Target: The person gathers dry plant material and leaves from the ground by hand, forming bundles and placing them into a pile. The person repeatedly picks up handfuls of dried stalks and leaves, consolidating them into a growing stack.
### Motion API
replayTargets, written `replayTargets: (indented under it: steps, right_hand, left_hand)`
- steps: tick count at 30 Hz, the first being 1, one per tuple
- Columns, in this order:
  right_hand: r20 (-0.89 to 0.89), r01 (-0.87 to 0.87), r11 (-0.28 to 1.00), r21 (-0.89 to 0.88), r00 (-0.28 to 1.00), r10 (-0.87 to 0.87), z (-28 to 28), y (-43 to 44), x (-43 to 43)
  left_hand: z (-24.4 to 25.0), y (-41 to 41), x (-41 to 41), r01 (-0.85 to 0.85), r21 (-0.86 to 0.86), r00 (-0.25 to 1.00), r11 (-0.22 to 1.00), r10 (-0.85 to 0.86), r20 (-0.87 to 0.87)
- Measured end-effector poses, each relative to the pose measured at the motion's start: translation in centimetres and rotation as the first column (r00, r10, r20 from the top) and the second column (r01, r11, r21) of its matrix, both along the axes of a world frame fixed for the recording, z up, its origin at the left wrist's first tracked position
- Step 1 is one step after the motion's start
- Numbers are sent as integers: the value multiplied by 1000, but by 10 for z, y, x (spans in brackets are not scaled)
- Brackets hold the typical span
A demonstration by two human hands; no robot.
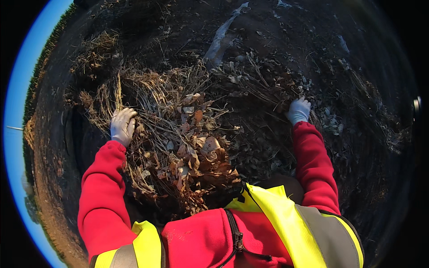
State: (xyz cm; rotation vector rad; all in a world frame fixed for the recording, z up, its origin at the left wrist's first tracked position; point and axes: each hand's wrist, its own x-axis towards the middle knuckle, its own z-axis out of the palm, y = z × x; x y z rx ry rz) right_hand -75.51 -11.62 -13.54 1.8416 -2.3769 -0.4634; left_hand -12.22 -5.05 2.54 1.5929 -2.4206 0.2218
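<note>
My left hand (123, 126), in a whitish glove, lies at the left edge of a heap of dry stalks and brown leaves (181, 134). Its fingers touch the stalks; whether they grip any is unclear. On the right, my right hand (299, 110), in a pale glove, reaches to a shaded bunch of dry stems and leaves (264, 87). Its fingertips are partly lost among the leaves, so its grip cannot be made out. Sunlit stalks and curled leaves fill the space between my arms on the left side, while the right side lies in shadow.
A strip of thin translucent plastic film (219, 40) lies on the dark soil beyond the heap. More dry plant matter (97, 47) is at the upper left, and loose leaves (331, 122) are scattered right of my right hand. Bare brown ground (55, 214) shows at the lower left.
</note>
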Motion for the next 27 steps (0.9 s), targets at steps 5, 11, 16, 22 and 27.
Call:
replayTargets:
  steps: [5,11,16,22,27]
  right_hand:
    - [117,27,988,-153,993,-9,14,-11,-25]
    - [213,65,966,-252,977,-10,98,-30,-55]
    - [181,-191,869,-456,936,301,225,-36,-22]
    - [123,-410,790,-456,850,512,379,-44,114]
    - [112,-523,762,-382,793,599,421,-46,285]
  left_hand:
    - [0,3,-2,-39,-25,999,999,40,13]
    - [-1,5,-3,-38,-53,998,998,35,-48]
    - [-5,4,-3,-53,-84,994,995,44,-104]
    - [-8,3,0,-10,-213,974,977,-39,-224]
    - [-5,4,4,-3,-162,955,987,-45,-295]
